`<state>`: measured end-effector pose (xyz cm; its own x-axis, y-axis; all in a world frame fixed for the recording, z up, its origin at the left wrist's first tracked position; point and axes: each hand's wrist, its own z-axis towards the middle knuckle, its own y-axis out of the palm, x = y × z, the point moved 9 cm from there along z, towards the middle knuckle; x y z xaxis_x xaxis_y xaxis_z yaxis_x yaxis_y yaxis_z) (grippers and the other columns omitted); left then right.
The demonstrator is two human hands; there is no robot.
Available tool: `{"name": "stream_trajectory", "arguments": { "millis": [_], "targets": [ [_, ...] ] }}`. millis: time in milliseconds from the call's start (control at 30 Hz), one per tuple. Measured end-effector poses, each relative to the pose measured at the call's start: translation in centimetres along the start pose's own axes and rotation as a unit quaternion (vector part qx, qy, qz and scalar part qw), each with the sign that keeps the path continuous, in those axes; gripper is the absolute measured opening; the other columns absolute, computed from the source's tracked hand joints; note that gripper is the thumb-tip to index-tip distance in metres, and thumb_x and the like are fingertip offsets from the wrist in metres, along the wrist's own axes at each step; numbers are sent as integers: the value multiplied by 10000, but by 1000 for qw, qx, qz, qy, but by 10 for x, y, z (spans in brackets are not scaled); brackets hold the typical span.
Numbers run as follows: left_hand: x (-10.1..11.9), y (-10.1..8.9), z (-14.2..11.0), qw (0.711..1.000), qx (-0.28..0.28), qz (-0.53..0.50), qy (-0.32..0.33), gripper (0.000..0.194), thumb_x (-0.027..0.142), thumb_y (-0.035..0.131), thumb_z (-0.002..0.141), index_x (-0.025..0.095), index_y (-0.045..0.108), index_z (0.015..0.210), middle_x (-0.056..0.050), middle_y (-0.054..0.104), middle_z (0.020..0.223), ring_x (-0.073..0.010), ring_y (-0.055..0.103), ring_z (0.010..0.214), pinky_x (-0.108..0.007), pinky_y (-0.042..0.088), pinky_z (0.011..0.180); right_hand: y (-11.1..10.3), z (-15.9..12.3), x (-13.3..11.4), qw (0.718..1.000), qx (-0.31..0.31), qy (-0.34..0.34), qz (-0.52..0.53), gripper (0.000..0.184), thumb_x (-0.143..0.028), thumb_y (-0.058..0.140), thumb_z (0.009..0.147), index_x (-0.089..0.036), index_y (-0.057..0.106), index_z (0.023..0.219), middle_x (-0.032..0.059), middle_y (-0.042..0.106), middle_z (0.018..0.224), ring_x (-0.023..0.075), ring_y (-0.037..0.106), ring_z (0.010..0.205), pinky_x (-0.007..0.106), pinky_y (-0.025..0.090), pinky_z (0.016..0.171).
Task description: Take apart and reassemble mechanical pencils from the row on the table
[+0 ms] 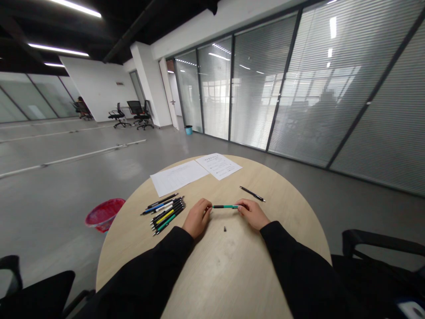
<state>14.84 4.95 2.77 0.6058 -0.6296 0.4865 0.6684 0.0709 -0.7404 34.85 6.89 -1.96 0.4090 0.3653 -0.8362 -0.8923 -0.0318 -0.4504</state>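
A green and black pen [226, 207] lies level between my two hands, just over the tabletop. My left hand [199, 215] pinches its black end, and my right hand [252, 212] grips the green end with the clip. Below the pen, a tiny dark piece [225, 229] rests on the wood; it is too small to name. Beside my left hand sits a pile of pens [164, 215] in black, blue, white, yellow and green. A single black pen [252, 193] lies beyond my right hand.
The round wooden table [292, 199] carries two printed sheets [179, 177] at its far side. A red bin [104, 213] stands on the floor at the left. Black chairs flank the table, one with an armrest [381, 239] at the right. Glass partitions line the far right.
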Motion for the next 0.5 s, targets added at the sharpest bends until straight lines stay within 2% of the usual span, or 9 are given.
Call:
{"name": "stream_trajectory", "arguments": {
  "millis": [333, 500],
  "targets": [
    [-6, 2, 0, 1000, 5, 6, -10, 162, 262, 403, 956, 196, 529, 879, -43, 562, 859, -183, 544, 784, -322, 459, 740, 2, 1, 4, 1000, -4, 4, 6, 210, -262, 520, 848, -177, 704, 902, 27, 660, 759, 162, 574, 685, 260, 438, 644],
    [-11, 3, -2, 999, 12, 27, -24, 131, 263, 444, 928, 193, 528, 1001, -45, 583, 919, -182, 562, 788, -329, 469, 747, -3, 2, 6, 1000, 4, 13, 6, 219, -275, 525, 844, -172, 706, 911, 33, 669, 776, 166, 582, 700, 265, 442, 656]
  ]
}}
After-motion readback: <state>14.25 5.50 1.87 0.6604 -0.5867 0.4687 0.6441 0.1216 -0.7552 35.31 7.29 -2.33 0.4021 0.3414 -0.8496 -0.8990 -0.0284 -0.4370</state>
